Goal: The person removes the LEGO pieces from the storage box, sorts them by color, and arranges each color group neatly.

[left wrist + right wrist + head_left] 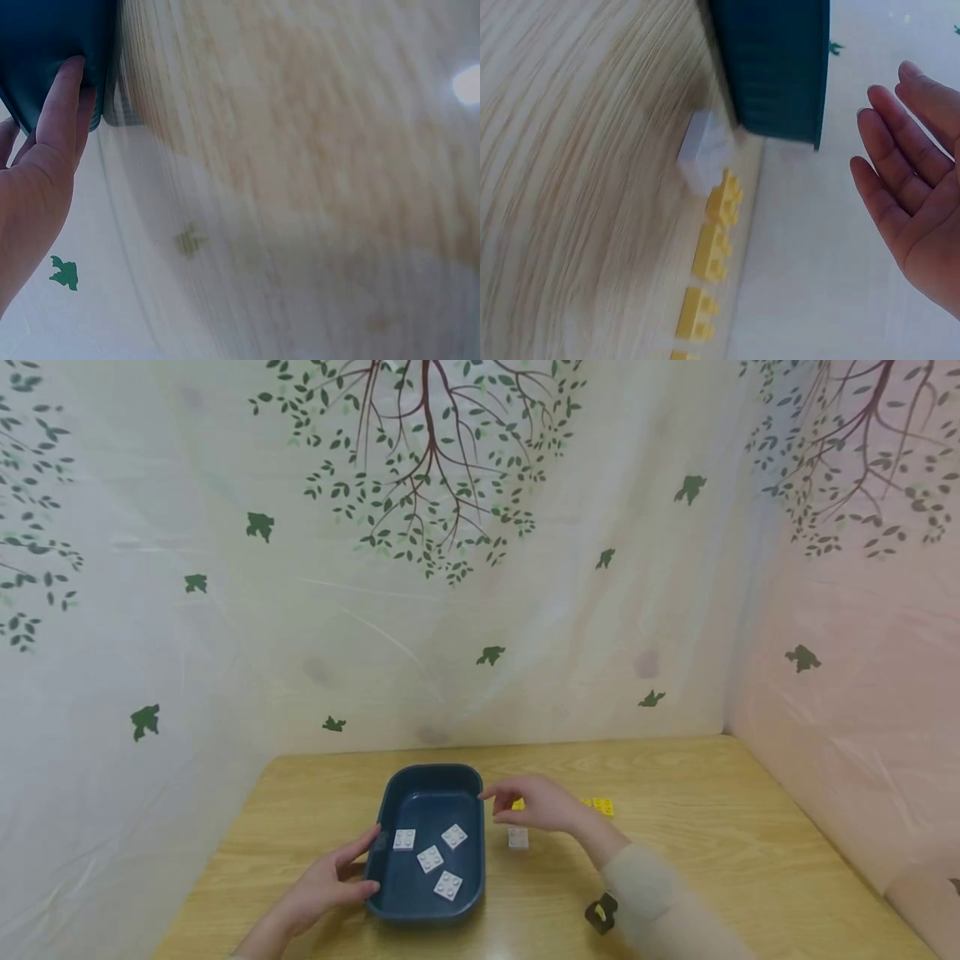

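A dark blue tray (431, 912) stands on the table with several white toy building bricks (430, 859) lying apart on its floor. My left hand (330, 878) is at its left side, fingers extended against the outer wall, thumb at the rim. In the left wrist view the fingers (61, 105) lie nearly straight along the tray wall. Just off the right rim hovers my right hand (542, 803), its fingers loosely bent and nothing between them. Beneath that hand, on the table, is one more white brick (518, 837), right of the tray.
Yellow building bricks (603, 807) stand in a row behind my right hand; the right wrist view shows several yellow bricks (711, 251). A small dark object with a yellow patch (602, 912) sits by the right sleeve. Printed sheeting (420, 677) encloses the wooden table (300, 793).
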`<state>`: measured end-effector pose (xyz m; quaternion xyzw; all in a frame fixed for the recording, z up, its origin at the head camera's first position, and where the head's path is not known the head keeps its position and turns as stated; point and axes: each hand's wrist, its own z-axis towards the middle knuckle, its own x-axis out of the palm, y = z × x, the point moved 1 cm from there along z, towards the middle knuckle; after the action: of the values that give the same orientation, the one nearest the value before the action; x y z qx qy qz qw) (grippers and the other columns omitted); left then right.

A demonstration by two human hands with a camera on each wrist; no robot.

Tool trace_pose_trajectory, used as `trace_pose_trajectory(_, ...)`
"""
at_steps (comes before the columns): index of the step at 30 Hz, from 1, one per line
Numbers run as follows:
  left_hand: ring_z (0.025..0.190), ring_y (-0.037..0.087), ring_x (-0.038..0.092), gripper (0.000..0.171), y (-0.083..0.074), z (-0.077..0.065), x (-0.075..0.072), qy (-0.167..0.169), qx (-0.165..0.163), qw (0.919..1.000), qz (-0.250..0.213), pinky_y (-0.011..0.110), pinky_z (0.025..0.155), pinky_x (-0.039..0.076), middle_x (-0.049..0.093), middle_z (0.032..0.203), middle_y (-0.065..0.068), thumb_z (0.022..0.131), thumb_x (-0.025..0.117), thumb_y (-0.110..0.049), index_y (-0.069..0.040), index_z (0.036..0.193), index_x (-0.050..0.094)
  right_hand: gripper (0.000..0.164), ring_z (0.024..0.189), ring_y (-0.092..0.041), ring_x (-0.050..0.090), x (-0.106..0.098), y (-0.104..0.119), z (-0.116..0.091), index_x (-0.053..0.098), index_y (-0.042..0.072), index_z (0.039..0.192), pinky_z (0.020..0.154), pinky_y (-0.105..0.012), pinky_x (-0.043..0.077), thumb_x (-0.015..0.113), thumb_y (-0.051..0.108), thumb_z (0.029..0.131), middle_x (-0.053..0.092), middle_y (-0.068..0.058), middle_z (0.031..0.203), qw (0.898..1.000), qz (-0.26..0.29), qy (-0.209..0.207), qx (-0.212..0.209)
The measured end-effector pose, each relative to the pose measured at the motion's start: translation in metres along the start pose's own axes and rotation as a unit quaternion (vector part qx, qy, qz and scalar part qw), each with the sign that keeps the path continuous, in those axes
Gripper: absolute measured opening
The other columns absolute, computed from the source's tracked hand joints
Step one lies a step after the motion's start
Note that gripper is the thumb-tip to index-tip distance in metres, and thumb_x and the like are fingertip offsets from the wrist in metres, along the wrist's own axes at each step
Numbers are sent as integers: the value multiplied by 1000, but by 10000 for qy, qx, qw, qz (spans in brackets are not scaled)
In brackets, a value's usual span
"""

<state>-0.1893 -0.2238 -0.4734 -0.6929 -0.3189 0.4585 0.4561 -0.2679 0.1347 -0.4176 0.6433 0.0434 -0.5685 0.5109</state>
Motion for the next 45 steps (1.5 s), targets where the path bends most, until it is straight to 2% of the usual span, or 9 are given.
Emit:
trace_pose_trajectory(5, 129, 51, 45, 82, -1, -1, 1, -20, -53, 10000, 62, 55, 101, 44, 22, 157, 29, 90, 74, -18, -11, 157, 27, 33, 86, -2, 61, 8, 13, 10, 68, 18, 123, 83, -31, 54, 74, 18, 91, 66, 16, 90, 9997, -111, 21, -224)
trace_pose_trajectory(8, 129, 51, 44, 82, -2, -2, 2, -10, -55, 10000, 42, 55, 101, 45, 22, 158, 29, 90, 74, -17, -11, 157, 27, 33, 88, -2, 62, 15, 22, 17, 68, 19, 123, 86, -32, 54, 74, 18, 91, 66, 16, 91, 9995, -71, 82, -288)
trace_pose_trajectory(12, 129, 51, 45, 82, -3, -4, 3, 6, -40, 10000, 28, 55, 100, 45, 22, 157, 29, 90, 74, -17, -10, 157, 27, 34, 89, 0, 62, 26, 33, 26, 68, 19, 124, 86, -29, 54, 74, 17, 90, 68, 14, 95, 9989, 227, 260, -301)
trace_pose_trajectory(17, 129, 51, 44, 81, -4, -6, 4, 86, 45, 9999, -32, 54, 101, 44, 21, 157, 30, 91, 73, -17, -9, 157, 26, 36, 93, -1, 63, 43, 37, 35, 67, 17, 126, 87, -23, 52, 74, 16, 90, 72, 2, 104, 9962, 623, 445, -416)
trace_pose_trajectory(23, 129, 52, 44, 80, -6, -8, 4, 126, 68, 9999, -33, 55, 101, 44, 21, 157, 31, 92, 71, -17, -9, 157, 25, 38, 97, -3, 65, 57, 37, 45, 66, 13, 127, 90, -22, 51, 75, 14, 90, 71, 4, 106, 9943, 728, 523, -571)
trace_pose_trajectory(27, 130, 52, 43, 79, -6, -8, 5, 142, 67, 9999, -32, 55, 101, 44, 21, 157, 31, 93, 70, -16, -9, 157, 25, 40, 101, -6, 65, 65, 37, 50, 65, 10, 128, 91, -21, 50, 75, 14, 89, 71, -2, 112, 9927, 848, 640, -579)
trace_pose_trajectory(33, 131, 52, 42, 79, -7, -10, 5, 203, 122, 9996, -153, 55, 103, 42, 19, 158, 31, 93, 69, -16, -8, 157, 23, 42, 104, -3, 63, 77, 37, 58, 65, 11, 128, 91, -19, 49, 76, 14, 89, 69, 0, 116, 9943, 634, 676, -526)
trace_pose_trajectory(38, 131, 52, 42, 79, -7, -12, 6, 231, 176, 9994, -201, 55, 103, 42, 19, 157, 32, 93, 69, -16, -7, 157, 23, 43, 106, -2, 61, 86, 38, 64, 65, 13, 129, 96, -21, 46, 78, 18, 88, 69, 4, 116, 9978, 263, 372, -484)
trace_pose_trajectory(45, 131, 53, 40, 79, -8, -14, 7, 244, 185, 9992, -237, 54, 103, 43, 18, 157, 32, 94, 69, -16, -8, 157, 23, 44, 109, -3, 59, 97, 42, 69, 65, 20, 130, 101, -26, 44, 78, 22, 87, 67, 7, 119, 9999, 24, 109, -42)
